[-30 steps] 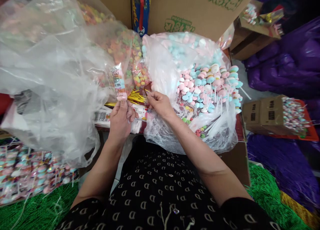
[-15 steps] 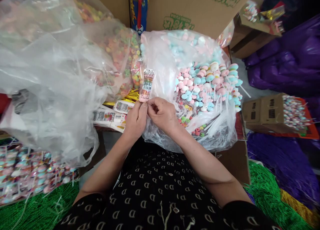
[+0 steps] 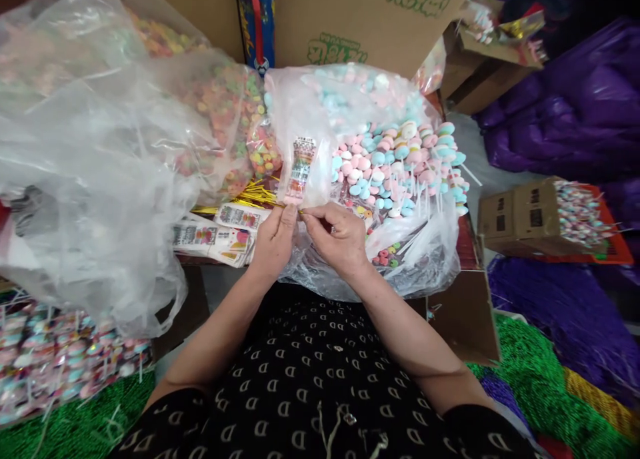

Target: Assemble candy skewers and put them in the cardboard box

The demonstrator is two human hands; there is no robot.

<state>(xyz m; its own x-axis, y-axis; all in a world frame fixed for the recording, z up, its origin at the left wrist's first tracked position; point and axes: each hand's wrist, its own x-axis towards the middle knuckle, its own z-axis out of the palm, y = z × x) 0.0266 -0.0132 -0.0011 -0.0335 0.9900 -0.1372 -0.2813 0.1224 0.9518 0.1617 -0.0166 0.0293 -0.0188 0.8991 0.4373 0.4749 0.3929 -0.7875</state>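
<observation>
A small clear candy packet [image 3: 301, 169] with a printed label stands upright above my hands, its gathered lower end in the closed fingers of my left hand [image 3: 275, 239]. Just right of it, my right hand [image 3: 340, 239] is pinched on the end of a thin gold twist tie [image 3: 301, 211] at the packet's neck. Loose yellow twist ties [image 3: 256, 192] and a pile of printed labels [image 3: 200, 234] lie left of my hands. Pink, blue and white marshmallow sticks [image 3: 385, 156] lie on a clear plastic bag [image 3: 425, 262] to the right.
Large clear bags of ring-shaped gummies [image 3: 220, 106] fill the left. A cardboard box [image 3: 340, 19] stands behind, with a blue tube [image 3: 257, 26] before it. On the right is a carton of wrapped sticks [image 3: 515, 219]. Wrapped candy sticks [image 3: 65, 359] lie lower left, beside green tinsel [image 3: 100, 412].
My right hand has moved slightly right, away from my left hand, and the gold tie now shows between them. The packet leans a little more to the right. The view has shifted somewhat.
</observation>
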